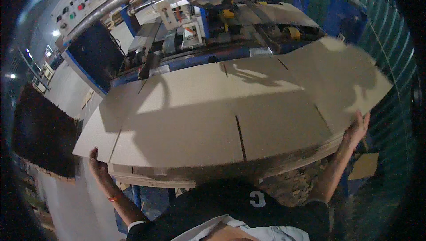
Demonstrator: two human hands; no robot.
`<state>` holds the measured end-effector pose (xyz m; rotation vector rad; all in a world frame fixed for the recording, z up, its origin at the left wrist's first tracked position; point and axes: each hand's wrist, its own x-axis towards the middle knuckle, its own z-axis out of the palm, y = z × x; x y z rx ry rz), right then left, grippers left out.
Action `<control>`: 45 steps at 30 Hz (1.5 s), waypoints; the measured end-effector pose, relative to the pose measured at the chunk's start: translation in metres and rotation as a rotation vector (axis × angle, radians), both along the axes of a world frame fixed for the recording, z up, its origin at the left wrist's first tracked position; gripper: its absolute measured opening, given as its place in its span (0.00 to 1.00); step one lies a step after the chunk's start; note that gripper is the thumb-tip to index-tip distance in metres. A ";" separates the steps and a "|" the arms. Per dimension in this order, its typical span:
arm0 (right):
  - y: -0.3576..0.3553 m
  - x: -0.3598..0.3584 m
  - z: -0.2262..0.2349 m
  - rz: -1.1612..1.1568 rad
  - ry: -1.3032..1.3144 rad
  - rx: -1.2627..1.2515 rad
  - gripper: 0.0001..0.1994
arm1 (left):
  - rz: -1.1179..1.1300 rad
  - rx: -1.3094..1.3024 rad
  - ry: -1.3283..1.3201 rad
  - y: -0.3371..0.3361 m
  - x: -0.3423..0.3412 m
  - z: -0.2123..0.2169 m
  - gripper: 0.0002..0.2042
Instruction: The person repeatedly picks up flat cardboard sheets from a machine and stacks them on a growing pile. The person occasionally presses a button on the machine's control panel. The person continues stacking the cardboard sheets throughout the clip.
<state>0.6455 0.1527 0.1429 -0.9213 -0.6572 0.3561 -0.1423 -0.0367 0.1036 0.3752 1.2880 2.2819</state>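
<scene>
Covering most of the layered brown cardboard stack, the slotted tan cardboard sheet lies before the blue metal machine; your left hand and right hand hold its ends, fingers partly hidden.

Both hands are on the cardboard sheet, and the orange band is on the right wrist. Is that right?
Not quite: the head view shows the orange band on the left wrist. The left hand and right hand are indeed both on the cardboard sheet.
</scene>
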 end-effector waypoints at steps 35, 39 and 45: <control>0.118 -0.179 -0.041 0.764 -1.770 -0.373 0.27 | -0.457 -0.380 1.868 0.205 0.132 -0.018 0.29; 0.170 -0.203 -0.049 0.686 -1.676 -0.560 0.23 | -0.391 -0.498 1.772 0.272 0.119 -0.026 0.29; 0.162 -0.225 -0.039 0.307 -1.804 -0.510 0.21 | 0.017 -0.612 1.689 0.286 0.136 -0.010 0.32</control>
